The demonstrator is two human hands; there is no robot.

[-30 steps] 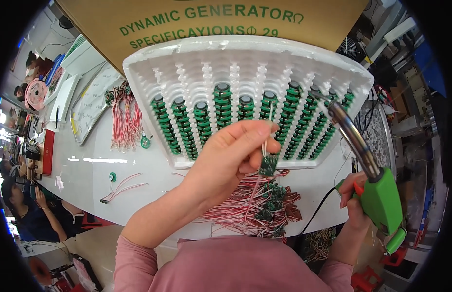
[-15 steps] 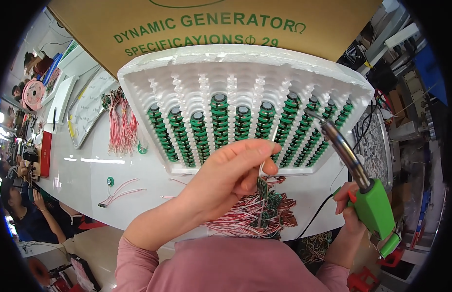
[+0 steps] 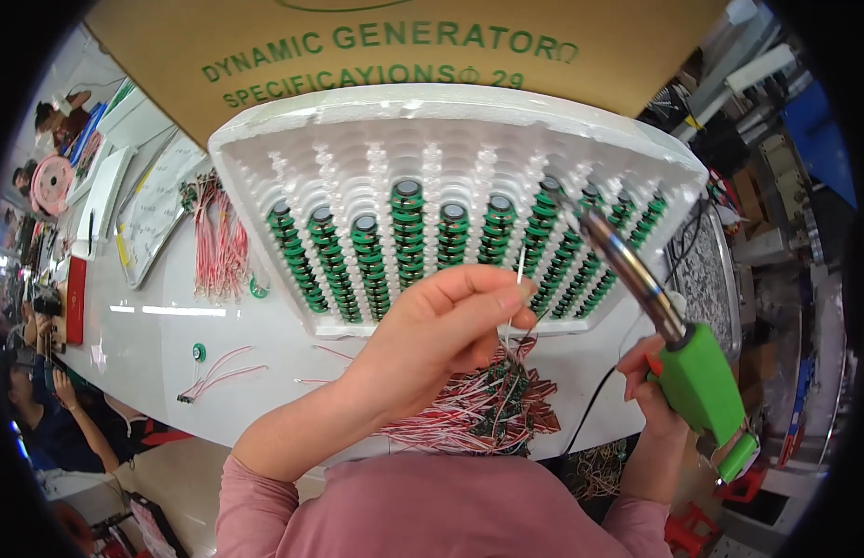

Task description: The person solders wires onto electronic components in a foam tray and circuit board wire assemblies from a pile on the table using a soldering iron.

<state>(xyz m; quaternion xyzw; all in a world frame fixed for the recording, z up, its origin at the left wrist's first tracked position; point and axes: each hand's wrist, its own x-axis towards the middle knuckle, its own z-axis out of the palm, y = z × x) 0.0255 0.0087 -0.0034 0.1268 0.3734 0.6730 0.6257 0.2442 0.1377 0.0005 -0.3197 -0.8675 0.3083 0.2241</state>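
My left hand (image 3: 436,330) pinches a thin white wire (image 3: 521,265) between thumb and forefinger, its end sticking up past the fingertips. Whatever hangs from the wire below the hand is mostly hidden. In my right hand (image 3: 648,386) is a green soldering gun (image 3: 703,386). Its long metal barrel (image 3: 636,279) slants up and left, the tip over the white foam tray (image 3: 450,110). Rows of stacked round green parts with grey tops, like small speakers (image 3: 408,228), fill the tray's grooves. Under my left hand lies a pile of red and white wires (image 3: 441,418) with small green circuit boards.
Behind the tray stands a cardboard box (image 3: 618,46). A wire bundle (image 3: 218,242) and one wired round part (image 3: 199,352) lie on the white table (image 3: 153,335) at left. A black cable (image 3: 595,405) runs beside my right hand. Another person (image 3: 64,418) sits at far left.
The soldering gun and my right hand have shifted a little left and down. My left hand still pinches the wire; the small circuit board below its fingers shows less. The whole view has moved slightly.
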